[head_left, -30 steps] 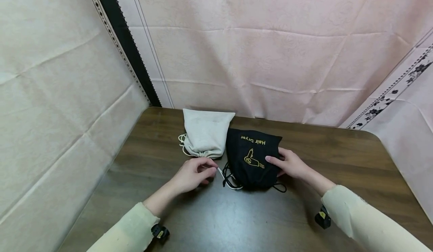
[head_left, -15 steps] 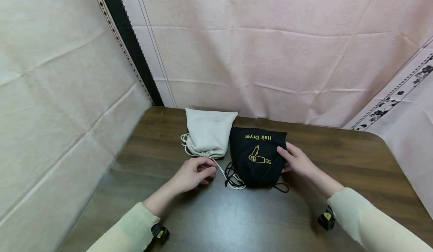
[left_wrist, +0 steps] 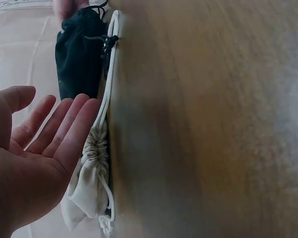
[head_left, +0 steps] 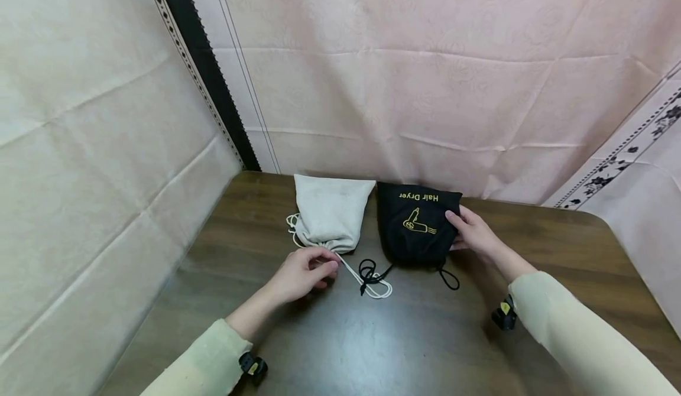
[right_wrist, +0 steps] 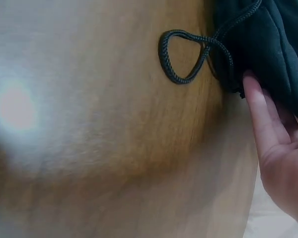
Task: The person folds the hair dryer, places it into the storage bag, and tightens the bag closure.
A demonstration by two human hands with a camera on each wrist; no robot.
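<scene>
A black drawstring bag printed "Hair Dryer" in yellow, with a dryer drawing, lies at the back of the table. My right hand holds its right edge, thumb on top and fingers at the side and beneath. In the right wrist view those fingers run in under the dark cloth. To the left lies an off-white drawstring bag, its gathered neck towards me. My left hand rests near that neck, and in the left wrist view its fingers are extended with nothing between them.
A white cord trails from the off-white bag, with the black bag's knotted cord lying across it. Another black cord loop sticks out near my right hand. Behind the wooden table hangs a pale cloth.
My right hand has moved the black bag away from me and to the right, leaving a gap beside the off-white bag. Its left cord now lies stretched out. My left hand has barely moved.
</scene>
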